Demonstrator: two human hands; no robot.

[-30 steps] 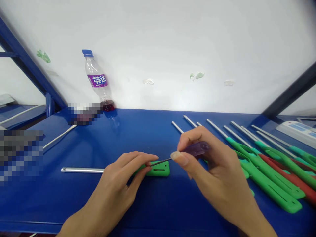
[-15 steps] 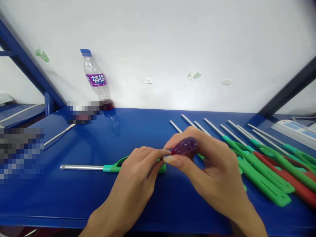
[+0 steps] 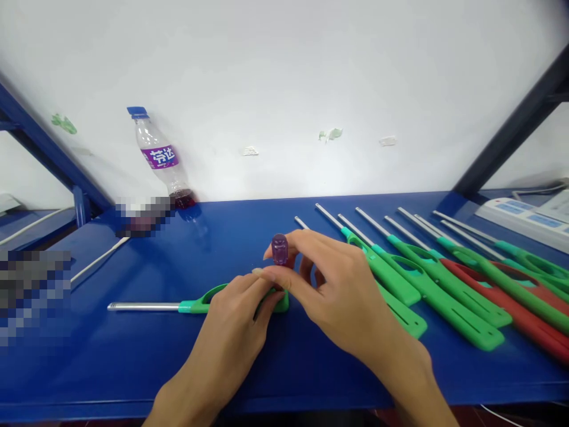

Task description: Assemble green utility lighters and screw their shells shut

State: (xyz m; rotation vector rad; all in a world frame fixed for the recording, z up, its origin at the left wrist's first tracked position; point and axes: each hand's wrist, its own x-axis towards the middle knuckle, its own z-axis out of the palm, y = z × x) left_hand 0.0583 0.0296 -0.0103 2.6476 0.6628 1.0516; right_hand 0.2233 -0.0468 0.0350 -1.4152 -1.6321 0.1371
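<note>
My right hand [image 3: 338, 290] is closed round a small screwdriver [image 3: 280, 249] with a translucent purple handle. The handle stands roughly upright between thumb and fingers; its shaft and tip are hidden. Just left of it, my left hand [image 3: 242, 311] has its fingers pinched together, the tips partly covered by my right thumb. What they hold, if anything, does not show. Under the left hand a green gas lighter [image 3: 191, 306] lies on the blue table, its long metal nozzle pointing left. The middle of its handle is covered by the fingers.
Several green lighters [image 3: 462, 317] and a red lighter [image 3: 511, 302] lie at the right, nozzles toward the wall. A white power strip [image 3: 524, 222] sits behind them. A bottle [image 3: 162, 160] leans on the wall at back left. A white cable [image 3: 100, 259] runs nearby.
My right hand has moved left with the screwdriver, turning its handle from lying sideways to roughly upright. The left hand stays over the lighter. The view has shifted slightly.
</note>
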